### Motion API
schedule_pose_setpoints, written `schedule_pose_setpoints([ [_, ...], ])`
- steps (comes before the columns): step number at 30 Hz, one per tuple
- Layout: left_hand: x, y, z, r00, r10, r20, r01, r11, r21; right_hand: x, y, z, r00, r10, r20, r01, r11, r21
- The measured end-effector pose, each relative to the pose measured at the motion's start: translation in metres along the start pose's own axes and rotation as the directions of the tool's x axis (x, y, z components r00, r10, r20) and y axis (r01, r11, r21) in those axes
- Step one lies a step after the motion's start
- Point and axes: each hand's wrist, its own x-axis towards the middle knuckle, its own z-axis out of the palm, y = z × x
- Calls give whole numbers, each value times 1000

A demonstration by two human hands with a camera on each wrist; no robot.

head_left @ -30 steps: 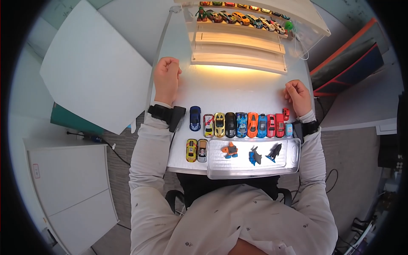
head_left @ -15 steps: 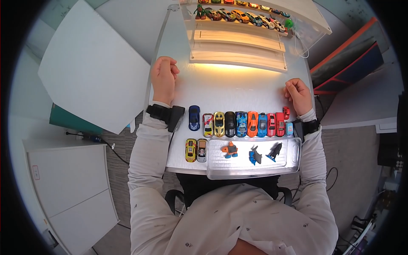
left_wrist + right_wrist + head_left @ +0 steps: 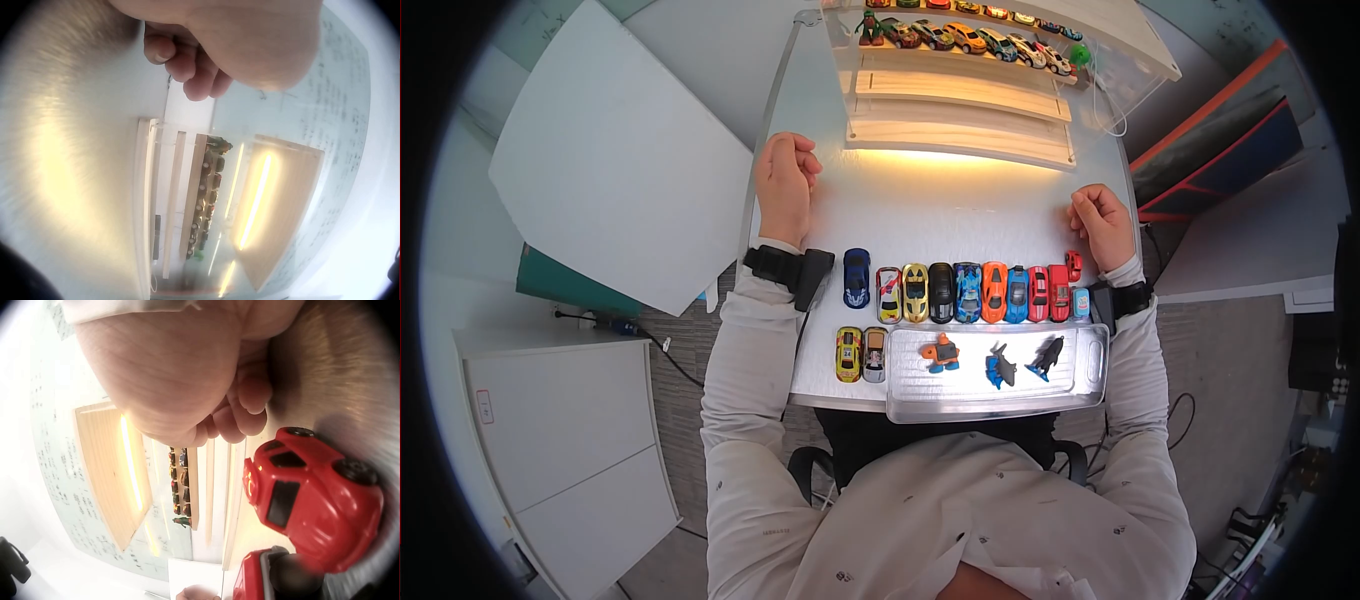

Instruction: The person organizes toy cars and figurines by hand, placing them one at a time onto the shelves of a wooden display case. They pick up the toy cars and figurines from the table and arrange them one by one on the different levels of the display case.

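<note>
My left hand [image 3: 786,190] rests on the table's left side, its fingers loosely curled around nothing; in the left wrist view the hand [image 3: 250,40] is empty too. On the right side lies my right hand [image 3: 1103,228], also loosely curled and holding nothing. Just below it stands a small red car [image 3: 1073,265], large beside the hand [image 3: 169,375] in the right wrist view, where the red car [image 3: 312,500] shows its windows. A row of toy cars includes a black one [image 3: 941,292] and an orange one [image 3: 994,292]. A dark blue car [image 3: 856,278] stands at the left.
A clear tray [image 3: 915,398] at the front edge holds an orange figure [image 3: 942,353] and two dark-and-blue ones. Left of it stand a yellow car [image 3: 849,354] and a silver one [image 3: 874,355]. At the back, a lit wooden shelf [image 3: 960,135] carries cars on its upper tiers.
My left hand has shifted slightly left, and its fingers are a little looser than a second ago. The right hand has stayed nearly still; the cars and tray figures keep their arrangement.
</note>
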Motion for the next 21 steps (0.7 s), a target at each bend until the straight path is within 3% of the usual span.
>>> schedule_pose_setpoints([
  [21,-1,1,2,1000,24,3,-24,999,23,0,-1,0,1000,3,5,-3,1000,1],
])
